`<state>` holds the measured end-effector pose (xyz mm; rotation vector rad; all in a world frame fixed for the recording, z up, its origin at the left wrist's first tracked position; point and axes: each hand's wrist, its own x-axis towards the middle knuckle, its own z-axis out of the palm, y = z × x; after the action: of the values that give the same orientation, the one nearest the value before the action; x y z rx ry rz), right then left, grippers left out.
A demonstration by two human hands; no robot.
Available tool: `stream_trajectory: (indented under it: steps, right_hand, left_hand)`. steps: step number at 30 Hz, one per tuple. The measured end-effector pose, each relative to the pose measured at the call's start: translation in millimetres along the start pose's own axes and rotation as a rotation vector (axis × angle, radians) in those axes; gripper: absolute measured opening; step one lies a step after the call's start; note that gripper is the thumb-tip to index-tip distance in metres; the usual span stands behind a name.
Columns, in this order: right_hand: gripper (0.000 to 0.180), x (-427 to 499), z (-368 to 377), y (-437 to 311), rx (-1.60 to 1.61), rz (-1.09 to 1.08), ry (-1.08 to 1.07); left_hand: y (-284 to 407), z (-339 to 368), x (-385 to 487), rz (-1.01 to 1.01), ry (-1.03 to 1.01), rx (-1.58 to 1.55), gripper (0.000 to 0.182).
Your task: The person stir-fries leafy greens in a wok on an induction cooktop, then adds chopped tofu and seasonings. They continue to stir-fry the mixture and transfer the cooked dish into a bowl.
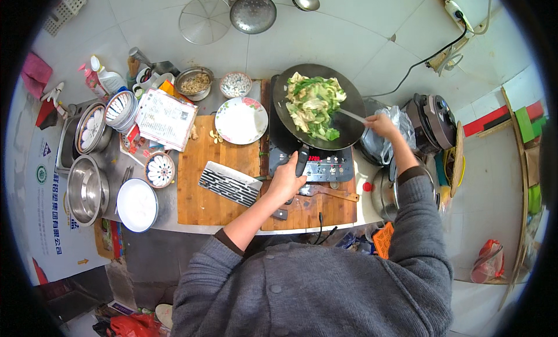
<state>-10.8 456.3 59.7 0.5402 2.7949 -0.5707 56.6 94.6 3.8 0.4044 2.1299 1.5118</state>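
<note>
My left hand grips the black handle of a dark wok, which is over an induction cooker with a lit red display. In my right hand is the metal shaft of a cooking utensil; its working end is hidden in the greens. Chopped leafy greens, pale and bright green, are heaped in the wok. A flat turner with a wooden handle lies on the board, just below the cooker and close to my left hand.
A cleaver with a patterned blade lies on the bamboo cutting board, near garlic cloves and a floral plate. Bowls, a white basin and a steel basin crowd the left. A pressure cooker and steel pot stand right.
</note>
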Motion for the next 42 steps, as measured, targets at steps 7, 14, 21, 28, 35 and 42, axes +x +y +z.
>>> stream_trajectory:
  steps: [7,14,21,28,35,42]
  right_hand:
    - [0.031,-30.6,-34.6,-27.1,-0.223,-0.11,0.155]
    - [0.029,-48.3,-50.8,-112.6,-0.481,-0.195,0.143]
    - [0.019,-53.4,-44.0,-161.2,-0.847,-0.213,0.242]
    - [0.016,-63.3,-40.5,-162.1,-0.949,-0.197,0.215]
    - [0.016,-40.8,-108.4,-80.7,-0.997,-0.044,0.263]
    - [0.018,30.4,-68.1,-79.2,-0.781,-0.25,0.299]
  left_hand:
    - [6.4,-7.0,-0.7,-0.039,-0.013,-0.03,0.068]
    - [3.1,-8.1,1.2,-0.062,-0.018,-0.011,0.07]
    - [6.1,-10.8,0.8,-0.073,-0.037,-0.002,0.07]
    - [11.6,-14.4,-1.6,-0.103,-0.051,-0.027,0.071]
    - [4.7,-19.9,2.3,-0.028,-0.055,-0.014,0.072]
    - [0.7,-51.0,13.6,-0.066,-0.145,-0.002,0.071]
